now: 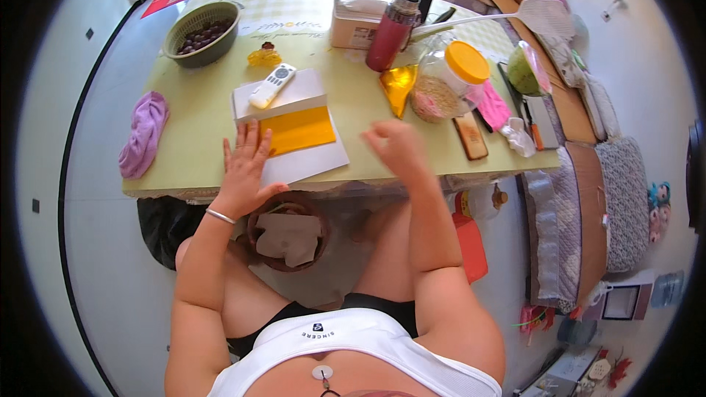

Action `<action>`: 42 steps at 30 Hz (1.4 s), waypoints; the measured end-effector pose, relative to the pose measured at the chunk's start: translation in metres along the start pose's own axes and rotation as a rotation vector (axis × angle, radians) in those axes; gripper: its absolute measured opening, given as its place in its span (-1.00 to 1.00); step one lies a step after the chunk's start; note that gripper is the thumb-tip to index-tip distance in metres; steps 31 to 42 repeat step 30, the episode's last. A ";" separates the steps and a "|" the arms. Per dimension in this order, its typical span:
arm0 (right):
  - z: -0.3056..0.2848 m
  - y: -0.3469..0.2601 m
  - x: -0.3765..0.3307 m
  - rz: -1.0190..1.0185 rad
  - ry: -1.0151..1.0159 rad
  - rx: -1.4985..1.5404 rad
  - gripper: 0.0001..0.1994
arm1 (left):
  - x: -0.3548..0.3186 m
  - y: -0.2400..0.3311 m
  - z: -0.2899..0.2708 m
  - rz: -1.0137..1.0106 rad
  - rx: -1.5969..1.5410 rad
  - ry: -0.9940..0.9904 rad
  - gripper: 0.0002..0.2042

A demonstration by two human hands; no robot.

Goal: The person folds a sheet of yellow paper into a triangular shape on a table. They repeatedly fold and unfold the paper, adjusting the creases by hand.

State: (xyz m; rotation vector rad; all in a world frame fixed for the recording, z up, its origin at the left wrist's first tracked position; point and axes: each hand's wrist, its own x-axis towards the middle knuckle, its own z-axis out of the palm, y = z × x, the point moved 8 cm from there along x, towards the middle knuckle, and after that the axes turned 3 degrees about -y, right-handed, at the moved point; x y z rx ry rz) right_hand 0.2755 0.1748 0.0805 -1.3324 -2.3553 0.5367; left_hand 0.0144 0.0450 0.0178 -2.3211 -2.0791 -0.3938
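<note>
My left hand (246, 158) lies flat with its fingers spread, pressing on the left edge of a shiny gold paper sheet (303, 129) and the white paper (316, 166) beneath it. Behind the gold sheet, a white folded flap (303, 87) has a white remote control (272, 86) resting on it. My right hand (397, 148) hovers near the table's front edge, right of the papers and slightly blurred. Its fingers are curled closed; whatever they hold, if anything, is hidden. A folded gold paper piece (398, 88) lies beyond it.
Around the papers on the table (191, 129) are a basket of dark fruit (204, 33), purple cloth (144, 134), red thermos (392, 33), yellow-lidded jar (441, 77), phone (471, 137) and fly swatter (540, 18). Below the front edge stands a bin (257, 254).
</note>
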 end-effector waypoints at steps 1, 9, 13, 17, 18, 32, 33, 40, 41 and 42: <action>-0.025 0.034 -0.004 0.041 0.120 -0.033 -0.67 | 0.003 0.005 -0.009 0.018 -0.015 0.059 0.03; -0.093 0.252 -0.022 0.445 0.372 -0.411 -0.50 | 0.002 0.037 -0.045 0.229 -0.151 0.341 -0.14; -0.078 0.258 -0.003 0.558 0.210 -0.394 -0.38 | -0.010 0.055 -0.048 0.332 -0.164 0.374 -0.39; -0.089 0.250 -0.010 0.620 0.202 -0.442 -0.45 | -0.023 0.061 -0.051 0.376 -0.163 0.453 -0.57; -0.094 0.251 -0.016 0.614 0.205 -0.418 -0.42 | -0.026 0.061 -0.054 0.382 -0.159 0.476 -0.59; -0.070 0.076 -0.115 0.031 -0.055 1.694 -0.33 | -0.061 0.099 -0.075 0.081 -0.800 0.241 -0.55; -0.070 0.076 -0.115 0.031 -0.055 1.694 -0.33 | -0.061 0.099 -0.075 0.081 -0.800 0.241 -0.55; -0.070 0.076 -0.115 0.031 -0.055 1.694 -0.33 | -0.061 0.099 -0.075 0.081 -0.800 0.241 -0.55; -0.070 0.076 -0.115 0.031 -0.055 1.694 -0.33 | -0.061 0.099 -0.075 0.081 -0.800 0.241 -0.55; -0.070 0.076 -0.115 0.031 -0.055 1.694 -0.33 | -0.061 0.099 -0.075 0.081 -0.800 0.241 -0.55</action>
